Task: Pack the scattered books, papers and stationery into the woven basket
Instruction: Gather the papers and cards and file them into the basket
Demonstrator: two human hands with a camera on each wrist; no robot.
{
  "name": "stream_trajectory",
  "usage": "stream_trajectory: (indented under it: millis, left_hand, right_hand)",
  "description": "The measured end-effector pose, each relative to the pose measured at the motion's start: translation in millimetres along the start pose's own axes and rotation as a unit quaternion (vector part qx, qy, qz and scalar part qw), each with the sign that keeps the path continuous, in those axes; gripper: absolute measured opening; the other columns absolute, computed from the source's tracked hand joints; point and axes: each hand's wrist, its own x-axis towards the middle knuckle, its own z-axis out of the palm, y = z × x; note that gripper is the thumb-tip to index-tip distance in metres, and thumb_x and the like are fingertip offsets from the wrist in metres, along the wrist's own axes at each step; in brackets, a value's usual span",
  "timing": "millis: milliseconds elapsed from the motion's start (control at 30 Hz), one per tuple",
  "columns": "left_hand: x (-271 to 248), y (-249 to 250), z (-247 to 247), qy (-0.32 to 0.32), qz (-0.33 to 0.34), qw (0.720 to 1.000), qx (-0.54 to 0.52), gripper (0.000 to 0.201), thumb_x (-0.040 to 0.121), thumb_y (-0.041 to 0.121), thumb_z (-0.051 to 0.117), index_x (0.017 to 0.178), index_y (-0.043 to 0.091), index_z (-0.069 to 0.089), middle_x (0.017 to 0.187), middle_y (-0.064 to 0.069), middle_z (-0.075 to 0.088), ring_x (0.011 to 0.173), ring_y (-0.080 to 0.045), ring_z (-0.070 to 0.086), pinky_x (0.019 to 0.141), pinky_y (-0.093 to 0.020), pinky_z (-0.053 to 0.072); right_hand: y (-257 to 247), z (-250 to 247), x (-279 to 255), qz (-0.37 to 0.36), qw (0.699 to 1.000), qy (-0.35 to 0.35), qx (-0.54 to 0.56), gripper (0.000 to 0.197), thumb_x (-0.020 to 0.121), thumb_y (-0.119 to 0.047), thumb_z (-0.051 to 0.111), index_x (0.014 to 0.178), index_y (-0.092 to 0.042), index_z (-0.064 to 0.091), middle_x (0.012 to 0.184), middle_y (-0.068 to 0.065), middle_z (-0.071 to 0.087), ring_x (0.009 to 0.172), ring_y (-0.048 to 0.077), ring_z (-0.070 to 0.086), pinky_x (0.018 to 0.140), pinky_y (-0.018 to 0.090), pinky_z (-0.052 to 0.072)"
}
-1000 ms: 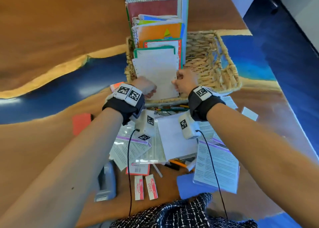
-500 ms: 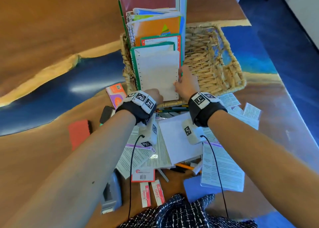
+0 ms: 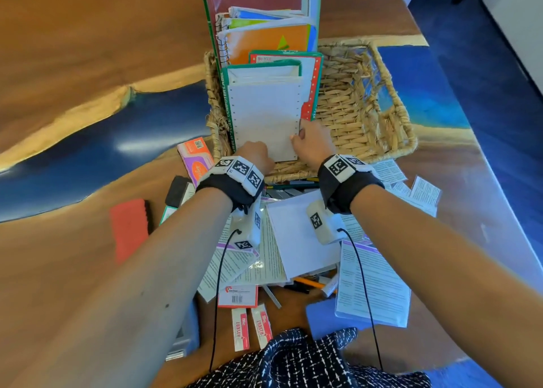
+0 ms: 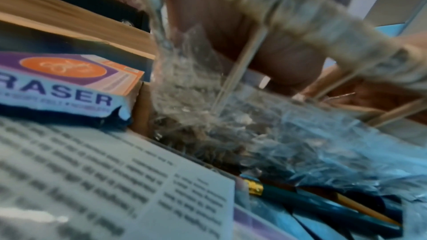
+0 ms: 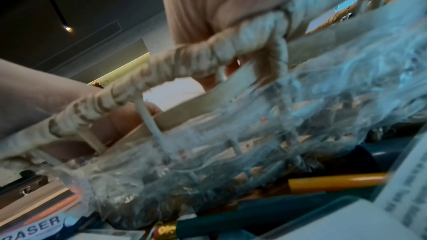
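Wood and blue resin make up the bench (image 3: 88, 49), and the basket (image 3: 367, 105) serves as the landmark on it. Nearest the person, well short of the basket, lie two erasers (image 3: 249, 327), a blue pad (image 3: 323, 320) and a red-edged card (image 3: 238, 296). Between those and the basket's near rim spreads a heap of papers (image 3: 373, 290), with pencils (image 3: 308, 283) poking out from under it. Left of the heap, and well left of the basket, sits a red block (image 3: 129, 226); an eraser box (image 3: 197, 160) lies just beside the basket's near left corner. At the near rim both hands work inside the basket: the left hand (image 3: 257, 154) is curled at the lower left edge of a white sheet pack (image 3: 264, 120), and the right hand (image 3: 313, 143) pinches its lower right edge. Whether the left fingers truly grip it I cannot tell, since they are hidden. Behind the pack stand books (image 3: 264, 41) upright along the basket's left side; its right half holds nothing visible. The step in hand looks like seating the pack against the books. Next, I judge, both hands should let go once it stands steady, then draw back to the papers just outside the near rim, squaring them before lifting so that loose sheets do not slide apart.
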Motion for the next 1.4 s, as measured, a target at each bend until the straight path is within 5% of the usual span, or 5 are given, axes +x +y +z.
stream_trajectory:
  millis: [367, 533, 800, 1100, 1400]
  left_hand:
    - [-15, 0, -3, 0.083, 0.032, 0.996, -0.011, 0.025, 0.092, 0.016, 0.043, 0.105, 0.004, 0.06, 0.106, -0.017, 0.062, 0.096, -0.033, 0.058, 0.075, -0.034, 0.046]
    - [-44, 2, -7, 0.125, 0.114, 0.984, -0.06, 0.016, 0.093, 0.022, 0.046, 0.101, 0.01, 0.054, 0.087, -0.005, 0.058, 0.082, -0.025, 0.054, 0.07, -0.034, 0.044]
    - [-82, 17, 15, 0.29, 0.265, 0.919, -0.03, 0.01, 0.082, 0.012, 0.057, 0.081, 0.003, 0.053, 0.085, -0.014, 0.051, 0.077, -0.03, 0.049, 0.063, -0.035, 0.037]
    - [-92, 31, 50, -0.038, 0.076, 0.987, 0.135, 0.099, 0.074, 0.054, 0.07, 0.142, 0.001, 0.022, 0.147, -0.015, 0.028, 0.134, -0.031, 0.03, 0.107, -0.039, 0.03]
    - [-97, 36, 57, 0.076, 0.086, 0.983, 0.141, 0.079, 0.076, 0.035, 0.074, 0.134, 0.006, 0.03, 0.14, -0.012, 0.032, 0.129, -0.029, 0.034, 0.102, -0.038, 0.034]
  right_hand:
    - [3, -4, -7, -0.034, 0.999, 0.021, 0.015, 0.005, 0.088, -0.001, 0.042, 0.089, -0.006, 0.043, 0.098, 0.014, 0.049, 0.091, 0.026, 0.047, 0.072, 0.025, 0.034]
    - [9, -13, -26, -0.075, 0.996, 0.032, 0.021, 0.029, 0.09, -0.007, 0.045, 0.116, -0.004, 0.059, 0.113, 0.013, 0.059, 0.104, 0.024, 0.055, 0.085, 0.026, 0.041]
    - [35, -38, -49, -0.128, 0.989, -0.006, -0.069, 0.024, 0.091, -0.021, 0.055, 0.075, -0.006, 0.064, 0.073, 0.01, 0.059, 0.07, 0.021, 0.05, 0.07, 0.031, 0.043]
    - [52, -57, -66, -0.158, 0.987, -0.027, 0.029, 0.011, 0.085, -0.008, 0.063, 0.09, -0.003, 0.071, 0.09, 0.006, 0.065, 0.078, 0.008, 0.054, 0.07, 0.008, 0.038]
    - [46, -62, -73, -0.133, 0.982, -0.117, 0.071, 0.01, 0.084, -0.011, 0.065, 0.094, -0.01, 0.069, 0.099, 0.001, 0.059, 0.087, 0.01, 0.054, 0.083, 0.025, 0.041]
